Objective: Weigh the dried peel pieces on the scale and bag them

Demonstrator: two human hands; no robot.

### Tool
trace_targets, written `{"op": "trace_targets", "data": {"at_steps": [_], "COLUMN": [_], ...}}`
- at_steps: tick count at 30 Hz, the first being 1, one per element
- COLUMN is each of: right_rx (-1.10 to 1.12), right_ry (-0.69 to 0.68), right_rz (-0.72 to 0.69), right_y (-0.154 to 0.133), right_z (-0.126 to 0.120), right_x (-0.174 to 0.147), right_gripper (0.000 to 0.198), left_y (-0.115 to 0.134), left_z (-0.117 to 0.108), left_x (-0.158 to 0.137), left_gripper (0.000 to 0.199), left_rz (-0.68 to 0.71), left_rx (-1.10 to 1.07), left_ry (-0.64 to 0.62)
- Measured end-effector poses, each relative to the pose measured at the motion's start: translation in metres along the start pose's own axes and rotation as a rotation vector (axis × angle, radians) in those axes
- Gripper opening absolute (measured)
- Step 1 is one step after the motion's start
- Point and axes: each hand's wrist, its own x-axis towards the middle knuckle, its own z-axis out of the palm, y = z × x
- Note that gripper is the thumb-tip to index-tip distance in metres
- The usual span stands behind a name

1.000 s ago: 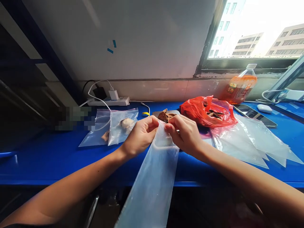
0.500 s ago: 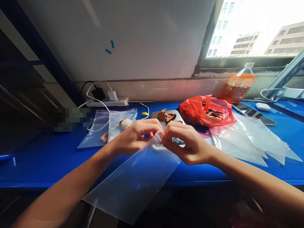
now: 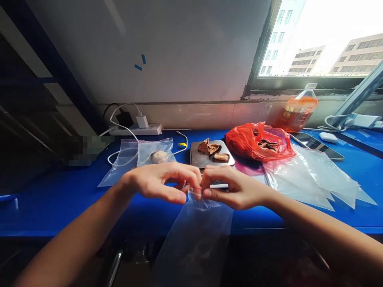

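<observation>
A clear zip-lock bag (image 3: 197, 235) hangs from my right hand (image 3: 231, 187), which pinches its red-edged mouth between thumb and fingers. My left hand (image 3: 163, 181) is at the same mouth: its fingertips touch the bag's top edge or reach just inside it, I cannot tell which. The left thumb stands apart, off the film. Behind my hands, a small digital scale (image 3: 199, 159) bears several dried brown peel pieces (image 3: 222, 158), its front partly hidden by my fingers.
Left of the scale lie filled clear bags, one with a pale round piece (image 3: 159, 156). A red plastic bag (image 3: 239, 139) of peel stands right of the scale, near spare zip-lock bags (image 3: 299, 179). Further back are a drink bottle (image 3: 301, 109), a phone (image 3: 320, 145) and a power strip (image 3: 152, 129).
Both hands have lowered toward me, uncovering the scale. The zip-lock bag has swung from slanting left to hanging nearly straight down. My left thumb has come away from the bag's edge.
</observation>
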Motion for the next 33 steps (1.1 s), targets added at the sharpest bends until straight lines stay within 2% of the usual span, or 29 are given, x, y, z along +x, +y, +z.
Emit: {"op": "trace_targets", "data": {"at_steps": [3,8,12,14,16,18,20,21,24,26,28,30,33], "right_rx": [0.048,0.031,0.015,-0.002,-0.007,-0.065,-0.264,-0.41,-0.768,-0.836,-0.837,-0.8,-0.534], "right_ry": [-0.008,-0.087,-0.172,-0.156,-0.032,0.18,0.347,0.371,0.25,0.126,0.055,0.048,0.067], "right_rz": [0.025,0.16,0.183,0.174,0.131,0.097,0.135,0.179,0.291,0.281,0.235,0.192,0.169], "right_y": [-0.002,-0.001,0.001,0.001,0.002,0.006,0.013,0.018,0.03,0.034,0.033,0.028,0.015], "right_z": [-0.003,-0.009,-0.008,-0.013,-0.024,-0.038,-0.048,-0.051,-0.051,-0.046,-0.043,-0.044,-0.046], "right_x": [0.002,0.005,0.005,0.004,0.001,-0.002,-0.007,-0.008,-0.01,-0.01,-0.009,-0.009,-0.01], "right_gripper": [0.02,0.025,0.028,0.027,0.026,0.025,0.025,0.024,0.018,0.012,0.013,0.015,0.01], "left_y": [0.004,0.001,-0.002,-0.002,-0.002,-0.005,-0.009,-0.012,-0.016,-0.017,-0.017,-0.018,-0.02], "left_z": [-0.003,-0.009,-0.016,-0.019,-0.021,-0.02,-0.018,-0.017,-0.013,-0.011,-0.009,-0.008,-0.007], "left_x": [-0.002,-0.007,-0.016,-0.019,-0.02,-0.019,-0.016,-0.014,-0.01,-0.007,-0.006,-0.004,-0.001], "left_gripper": [0.023,0.024,0.029,0.028,0.025,0.021,0.017,0.017,0.016,0.015,0.013,0.012,0.012], "left_rz": [-0.017,-0.049,-0.025,-0.036,-0.074,-0.107,-0.119,-0.122,-0.094,-0.067,-0.053,-0.056,-0.1], "left_rx": [-0.087,-0.066,-0.116,-0.139,-0.152,-0.158,-0.151,-0.145,-0.158,-0.181,-0.204,-0.225,-0.22], "left_ry": [0.026,0.116,0.131,0.13,0.108,0.081,0.048,0.022,-0.018,-0.002,0.013,0.01,0.011]}}
